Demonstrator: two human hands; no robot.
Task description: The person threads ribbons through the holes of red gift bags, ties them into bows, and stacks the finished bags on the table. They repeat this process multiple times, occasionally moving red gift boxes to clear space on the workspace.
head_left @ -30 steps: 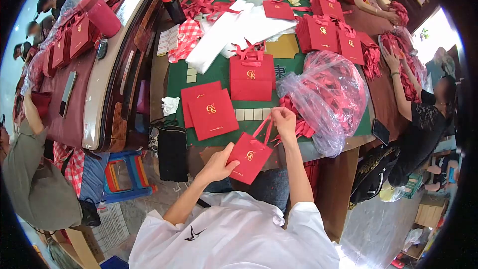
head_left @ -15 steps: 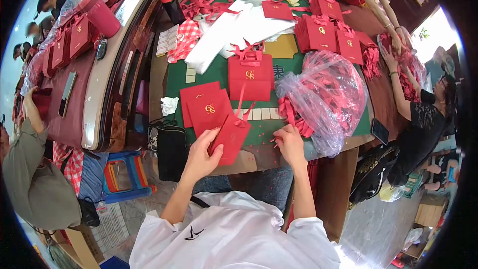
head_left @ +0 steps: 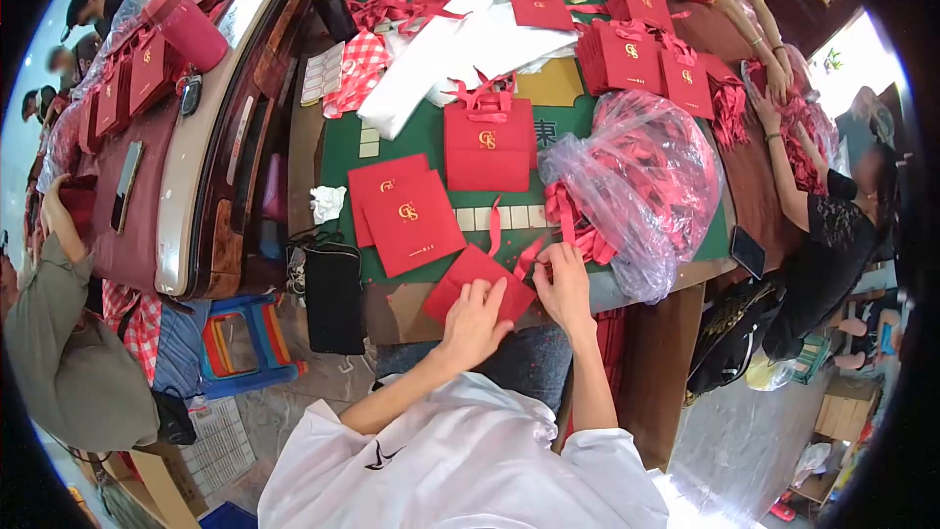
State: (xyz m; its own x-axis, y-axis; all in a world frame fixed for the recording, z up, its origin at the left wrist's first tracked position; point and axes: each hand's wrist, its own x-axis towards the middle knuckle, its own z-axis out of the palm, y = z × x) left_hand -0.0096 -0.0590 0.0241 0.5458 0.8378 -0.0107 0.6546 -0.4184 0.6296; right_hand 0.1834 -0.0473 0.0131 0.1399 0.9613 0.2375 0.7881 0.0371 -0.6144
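At the table's near edge, a small red paper gift bag [head_left: 478, 276] lies turned at an angle, with a ribbon standing up from it. My left hand [head_left: 477, 318] holds the bag from above, fingers bent over its face. My right hand [head_left: 563, 284] pinches a red ribbon [head_left: 529, 257] at the bag's right corner; its fingertips are partly hidden. Two flat red bags with gold lettering [head_left: 419, 220] overlap to the left. Beyond my hands stands a red bag with ribbon handles [head_left: 487, 147]. A clear plastic sack of red ribbons [head_left: 646, 186] sits beside my right hand.
White sheets [head_left: 431, 64], a black bottle [head_left: 331, 8] and stacked red bags [head_left: 627, 59] occupy the far side. A black pouch [head_left: 333, 292] is at the left edge, a phone [head_left: 748, 252] at the right. Other people work at both sides.
My left hand has brought the bag rightward and down onto the table edge, turning it. My right hand has moved slightly left to the ribbon at its corner.
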